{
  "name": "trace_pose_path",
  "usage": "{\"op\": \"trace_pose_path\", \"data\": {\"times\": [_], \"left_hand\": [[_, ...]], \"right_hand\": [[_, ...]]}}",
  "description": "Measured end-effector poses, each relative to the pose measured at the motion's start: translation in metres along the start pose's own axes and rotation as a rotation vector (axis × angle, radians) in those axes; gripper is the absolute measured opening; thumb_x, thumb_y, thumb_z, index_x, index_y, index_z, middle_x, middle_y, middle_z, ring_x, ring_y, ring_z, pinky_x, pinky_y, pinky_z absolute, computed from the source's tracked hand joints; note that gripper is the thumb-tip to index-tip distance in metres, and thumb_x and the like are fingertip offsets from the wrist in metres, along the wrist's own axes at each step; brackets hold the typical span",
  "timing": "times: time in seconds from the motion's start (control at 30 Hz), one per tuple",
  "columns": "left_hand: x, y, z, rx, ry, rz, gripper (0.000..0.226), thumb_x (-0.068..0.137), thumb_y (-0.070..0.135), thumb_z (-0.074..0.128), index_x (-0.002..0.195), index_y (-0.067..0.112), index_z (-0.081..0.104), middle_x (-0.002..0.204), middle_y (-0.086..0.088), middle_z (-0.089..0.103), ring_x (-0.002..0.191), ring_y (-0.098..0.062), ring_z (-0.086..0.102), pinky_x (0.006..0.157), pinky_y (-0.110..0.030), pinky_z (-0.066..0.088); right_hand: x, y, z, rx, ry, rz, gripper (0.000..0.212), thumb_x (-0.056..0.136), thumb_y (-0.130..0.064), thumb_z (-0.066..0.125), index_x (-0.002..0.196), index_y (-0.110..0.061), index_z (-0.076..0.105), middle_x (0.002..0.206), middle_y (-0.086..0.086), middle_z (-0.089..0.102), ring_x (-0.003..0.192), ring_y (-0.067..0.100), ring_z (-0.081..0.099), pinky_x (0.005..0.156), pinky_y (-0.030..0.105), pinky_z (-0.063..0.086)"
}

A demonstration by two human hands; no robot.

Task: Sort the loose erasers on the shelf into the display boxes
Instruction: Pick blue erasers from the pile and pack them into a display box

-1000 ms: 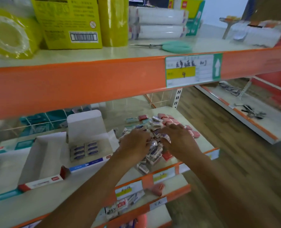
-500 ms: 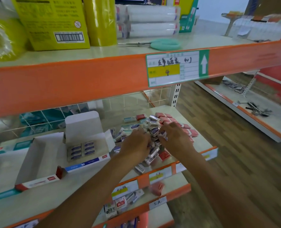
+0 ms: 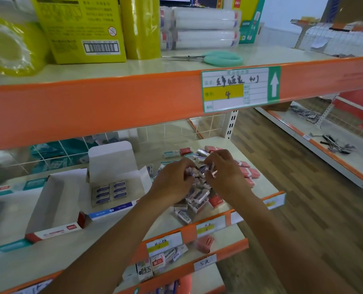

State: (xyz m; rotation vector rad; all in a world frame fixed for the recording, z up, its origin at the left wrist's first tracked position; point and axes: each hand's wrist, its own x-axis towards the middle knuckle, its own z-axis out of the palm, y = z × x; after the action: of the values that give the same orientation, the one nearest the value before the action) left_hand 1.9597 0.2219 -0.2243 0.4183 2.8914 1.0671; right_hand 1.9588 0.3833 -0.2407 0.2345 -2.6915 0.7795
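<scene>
erasers (image 3: 197, 172), small white ones, are pinched in the curled fingers (image 3: 188, 169) of the left hand (image 3: 172, 184) and right hand (image 3: 226, 177), atop the loose heap (image 3: 198, 198) on the shelf (image 3: 263, 183), right of centre. gathering step, i judge. next calls for carrying the handful left to the open display box (image 3: 110, 160), holding only a few, and laying them flat in rows.

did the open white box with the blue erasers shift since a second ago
No. The open white box sits where it did against the shelf's orange front edge, beside the red-trimmed box.
</scene>
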Motion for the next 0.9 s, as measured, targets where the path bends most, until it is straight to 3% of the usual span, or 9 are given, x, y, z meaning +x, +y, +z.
{"op": "trace_pose_path", "data": {"times": [0.13, 0.2, 0.3, 0.4, 0.5, 0.63, 0.73, 0.9], "left_hand": [[-0.006, -0.011, -0.018, -0.166, 0.069, -0.036, 0.021, 0.087, 0.016, 0.062, 0.103, 0.027, 0.051, 0.079, 0.011, 0.061, 0.068, 0.000, 0.058, 0.058, -0.009, 0.043], [-0.011, -0.018, -0.030, -0.230, 0.103, -0.065, 0.025, 0.087, 0.015, 0.062, 0.104, 0.030, 0.050, 0.073, 0.009, 0.060, 0.061, 0.000, 0.057, 0.052, -0.008, 0.044], [-0.018, -0.030, -0.045, -0.309, 0.111, -0.125, 0.027, 0.085, 0.012, 0.061, 0.102, 0.032, 0.056, 0.075, -0.001, 0.062, 0.066, -0.017, 0.066, 0.067, -0.030, 0.058], [-0.025, -0.043, -0.060, -0.333, 0.136, -0.179, 0.024, 0.078, 0.005, 0.062, 0.088, 0.028, 0.062, 0.083, -0.007, 0.062, 0.077, -0.024, 0.067, 0.076, -0.044, 0.058], [-0.033, -0.055, -0.072, -0.341, 0.164, -0.239, 0.023, 0.075, 0.000, 0.067, 0.083, 0.021, 0.063, 0.088, -0.005, 0.065, 0.081, -0.020, 0.066, 0.077, -0.036, 0.058], [-0.046, -0.072, -0.084, -0.292, 0.212, -0.290, 0.021, 0.076, 0.006, 0.071, 0.093, 0.016, 0.064, 0.092, 0.001, 0.065, 0.086, -0.015, 0.061, 0.063, -0.018, 0.049], [-0.056, -0.083, -0.093, -0.201, 0.173, -0.243, 0.022, 0.075, 0.010, 0.075, 0.091, 0.018, 0.062, 0.088, 0.004, 0.063, 0.076, -0.009, 0.057, 0.053, -0.009, 0.041], [-0.071, -0.096, -0.098, -0.069, 0.180, -0.234, 0.020, 0.078, 0.016, 0.073, 0.090, 0.021, 0.058, 0.085, 0.010, 0.060, 0.075, -0.007, 0.055, 0.056, -0.009, 0.037]], "right_hand": [[0.005, -0.015, 0.007, 0.101, 0.004, -0.089, 0.021, 0.080, -0.007, 0.071, 0.101, -0.009, 0.068, 0.120, 0.004, 0.052, 0.086, 0.009, 0.052, 0.076, 0.012, 0.044], [0.008, -0.025, 0.011, 0.124, 0.011, -0.127, 0.013, 0.083, -0.008, 0.069, 0.096, -0.010, 0.070, 0.114, 0.003, 0.054, 0.086, 0.008, 0.050, 0.078, 0.011, 0.041], [0.014, -0.040, 0.018, 0.133, -0.044, -0.130, 0.024, 0.086, -0.008, 0.063, 0.110, -0.014, 0.064, 0.116, 0.003, 0.054, 0.087, 0.009, 0.051, 0.079, 0.020, 0.044], [0.017, -0.057, 0.027, 0.211, -0.150, -0.076, 0.038, 0.087, -0.012, 0.063, 0.122, -0.022, 0.052, 0.118, 0.003, 0.055, 0.091, 0.018, 0.061, 0.080, 0.034, 0.051], [0.020, -0.072, 0.040, 0.138, -0.193, -0.147, 0.032, 0.086, -0.013, 0.064, 0.116, -0.018, 0.055, 0.111, 0.006, 0.061, 0.098, 0.024, 0.060, 0.078, 0.034, 0.049], [0.019, -0.091, 0.052, 0.106, -0.218, -0.246, 0.025, 0.087, -0.014, 0.064, 0.112, -0.014, 0.061, 0.108, 0.007, 0.065, 0.099, 0.024, 0.060, 0.072, 0.028, 0.043], [0.018, -0.104, 0.062, 0.076, -0.262, -0.289, 0.031, 0.086, -0.019, 0.066, 0.116, -0.017, 0.061, 0.108, 0.004, 0.067, 0.098, 0.021, 0.062, 0.074, 0.027, 0.046], [0.014, -0.115, 0.080, 0.086, -0.284, -0.326, 0.029, 0.086, -0.022, 0.066, 0.114, -0.022, 0.061, 0.106, 0.002, 0.065, 0.096, 0.018, 0.061, 0.075, 0.025, 0.044]]}}
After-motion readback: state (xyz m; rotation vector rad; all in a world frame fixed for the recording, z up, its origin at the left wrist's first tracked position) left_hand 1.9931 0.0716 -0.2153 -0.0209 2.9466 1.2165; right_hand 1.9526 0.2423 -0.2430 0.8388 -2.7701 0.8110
